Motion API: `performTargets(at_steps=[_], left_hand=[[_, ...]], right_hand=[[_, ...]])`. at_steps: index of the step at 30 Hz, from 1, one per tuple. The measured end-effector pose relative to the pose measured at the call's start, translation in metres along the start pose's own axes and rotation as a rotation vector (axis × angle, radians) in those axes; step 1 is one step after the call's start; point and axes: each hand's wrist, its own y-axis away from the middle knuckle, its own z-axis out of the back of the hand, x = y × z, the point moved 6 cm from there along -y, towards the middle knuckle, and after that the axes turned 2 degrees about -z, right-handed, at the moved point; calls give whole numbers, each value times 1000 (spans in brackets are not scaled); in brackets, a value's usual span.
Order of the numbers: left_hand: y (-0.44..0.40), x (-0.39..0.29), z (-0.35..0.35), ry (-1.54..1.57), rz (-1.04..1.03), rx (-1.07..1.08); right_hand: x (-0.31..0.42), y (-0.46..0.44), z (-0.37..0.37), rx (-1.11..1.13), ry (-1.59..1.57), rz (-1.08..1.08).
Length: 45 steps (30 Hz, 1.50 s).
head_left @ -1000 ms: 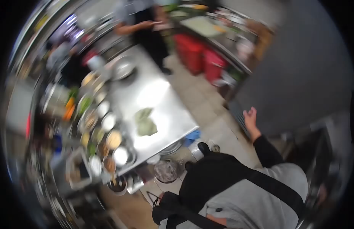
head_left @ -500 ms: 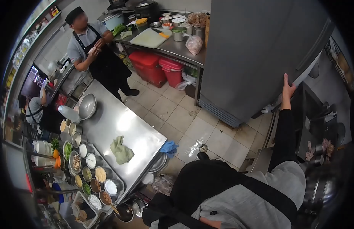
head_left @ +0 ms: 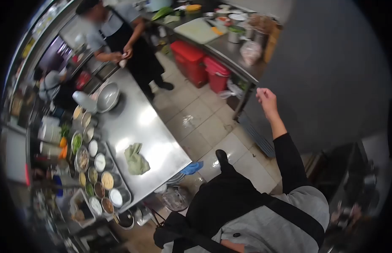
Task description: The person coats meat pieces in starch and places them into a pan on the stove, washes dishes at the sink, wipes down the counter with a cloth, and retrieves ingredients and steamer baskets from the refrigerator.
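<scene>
My right hand (head_left: pixel 267 102) is held out in front of the grey fridge (head_left: pixel 326 84), near the corner of the back steel counter (head_left: pixel 234 59). Its fingers are loosely curled together, and I see nothing in them. No part of my left hand shows. To my left, a crumpled green cloth (head_left: pixel 137 159) lies on the steel worktable (head_left: pixel 162 145). A metal bowl (head_left: pixel 108 97) stands at that table's far end. Along its left side sit several metal containers of ingredients, among them a pot of white stuff (head_left: pixel 116 197).
A co-worker (head_left: pixel 126 46) in a black apron stands beyond the worktable, hands together. Another person (head_left: pixel 56 86) is further left. Red bins (head_left: pixel 188 63) stand under the back counter. A blue cloth (head_left: pixel 191 168) hangs at the worktable's corner. The tiled floor (head_left: pixel 196 116) looks wet in places.
My right hand has come off the fridge door's edge and swung left, its fingers now curled. My view has turned right, and one foot is stepping forward. The co-worker's hands are lower.
</scene>
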Motion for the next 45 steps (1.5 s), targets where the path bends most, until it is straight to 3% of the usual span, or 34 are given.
performTargets(at_steps=[3, 6, 11, 14, 16, 18, 19, 20, 22, 23, 24, 25, 26, 27, 30, 31, 33, 36, 38, 39, 41, 43, 45], left_hand=[[25, -7, -15, 85, 12, -127], [65, -14, -50, 213, 26, -293], [120, -8, -101, 343, 66, -450], [133, 0, -122, 349, 96, -451], [141, -6, -133, 322, 81, -446], [138, -23, -124, 268, 3, -433], [129, -36, -112, 242, -55, -426], [123, -58, -98, 231, -123, -426], [108, -134, -79, 245, -279, -414], [119, -208, -83, 215, -393, -344], [126, -277, -89, 198, -510, -287], [126, -327, -87, -12, -578, -234], [130, -372, -92, -17, -605, -172], [119, -401, -92, -36, -693, -100], [104, -486, -125, 4, -819, 170], [100, -506, -149, 87, -815, 339], [88, -526, -203, 194, -657, 681], [108, -532, -282, 369, -465, 1192], [126, -535, -307, 463, -468, 1362], [137, -532, -316, 515, -461, 1449], [161, -516, -320, 340, -523, 1357], [173, -490, -326, 12, -618, 1251], [203, -474, -342, -260, -726, 1290]], right_hand=[[-3, -108, -71, 119, -220, -47], [-75, -295, -119, 85, -31, -36], [-196, -520, -56, -316, 670, 45], [-130, -457, -64, -356, 1026, 4], [-125, -458, -66, -147, 1240, -38], [-151, -477, -49, -135, 1139, 138], [-163, -486, -47, -258, 901, 285], [-168, -484, -47, -248, 942, 225], [-84, -393, -65, -293, 626, 13], [-111, -415, -73, -241, 677, 75], [-97, -395, -74, -153, 628, 58], [-74, -362, -86, -54, 573, 47], [-55, -323, -90, 41, 291, -79], [-34, -281, -93, 138, 8, -198], [43, -165, -103, 369, -390, -459], [70, -132, -99, 427, -503, -446], [110, -69, -93, 537, -729, -413], [125, 18, -64, 478, -869, -313], [94, 73, -47, 162, -505, -137], [90, 113, -54, 300, -607, -154], [77, 184, -69, 531, -951, -288], [47, 224, -57, 481, -1048, -249], [15, 260, -35, 284, -1130, -247]])
